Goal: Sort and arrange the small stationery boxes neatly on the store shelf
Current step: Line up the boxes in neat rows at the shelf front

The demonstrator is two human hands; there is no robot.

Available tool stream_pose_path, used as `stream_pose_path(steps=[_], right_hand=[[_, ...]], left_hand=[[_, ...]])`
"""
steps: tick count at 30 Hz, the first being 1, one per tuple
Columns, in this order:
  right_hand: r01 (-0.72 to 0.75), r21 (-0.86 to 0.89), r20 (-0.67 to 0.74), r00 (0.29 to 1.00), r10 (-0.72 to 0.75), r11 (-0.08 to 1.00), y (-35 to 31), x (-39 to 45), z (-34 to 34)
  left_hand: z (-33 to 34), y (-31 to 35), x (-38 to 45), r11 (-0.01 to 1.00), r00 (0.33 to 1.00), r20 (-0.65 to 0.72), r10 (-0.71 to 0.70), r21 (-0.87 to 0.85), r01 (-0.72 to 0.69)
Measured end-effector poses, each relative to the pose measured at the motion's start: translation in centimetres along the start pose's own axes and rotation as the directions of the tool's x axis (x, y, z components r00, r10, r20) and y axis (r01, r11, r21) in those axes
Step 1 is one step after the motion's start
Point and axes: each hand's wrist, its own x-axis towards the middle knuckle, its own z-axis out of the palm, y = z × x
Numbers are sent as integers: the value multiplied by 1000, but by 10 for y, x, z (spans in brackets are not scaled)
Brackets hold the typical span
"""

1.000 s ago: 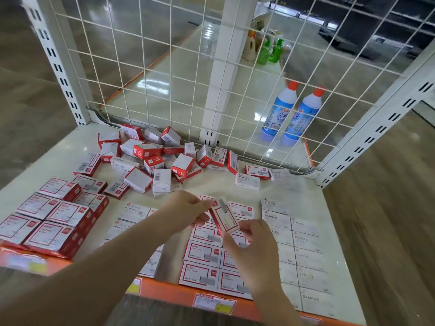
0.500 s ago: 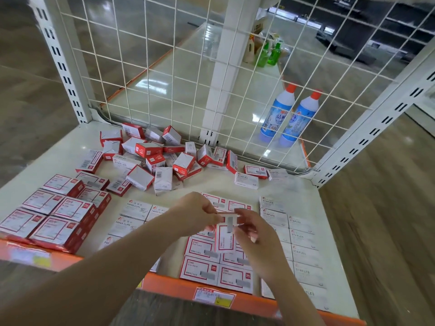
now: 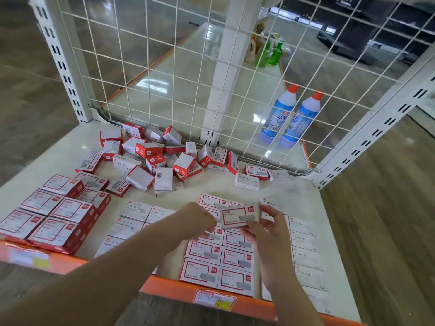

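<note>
Pale metal store shelf (image 3: 219,187), wire mesh back. Small white red-bordered cardboard box (image 3: 237,216), tilted a second ago, now level over its stack, pinched by right hand (image 3: 267,228) and left hand (image 3: 196,218); ready to place.

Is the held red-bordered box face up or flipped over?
Face up: the box shows its red-framed label, pinched by the right hand.

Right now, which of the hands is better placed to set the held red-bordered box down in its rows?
Probably the right hand: it grips the red-bordered box directly above the red-bordered rows. The left hand touches only its left end.
</note>
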Motion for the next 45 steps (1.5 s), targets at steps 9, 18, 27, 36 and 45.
stream_pose_path(steps=[9,18,27,36,45], right_hand=[[22,-117,118,993,-8,993,8,-2,0],[96,-306,196,980,-36,947,7,4,-10],[129,-358,258,965,-35,925,12,14,-21],[134,-479,203,978,-38,867,16,40,-17],[203,-523,196,974,-115,828,11,80,7]], left_hand=[[2,-2,3,984,998,-58,-15,-177,4],[8,-7,5,989,994,-105,29,-144,-45],[13,-9,15,997,991,-122,48,-59,-56],[8,-17,25,951,958,-234,168,295,-95],[7,-23,45,918,936,-266,230,380,-118]])
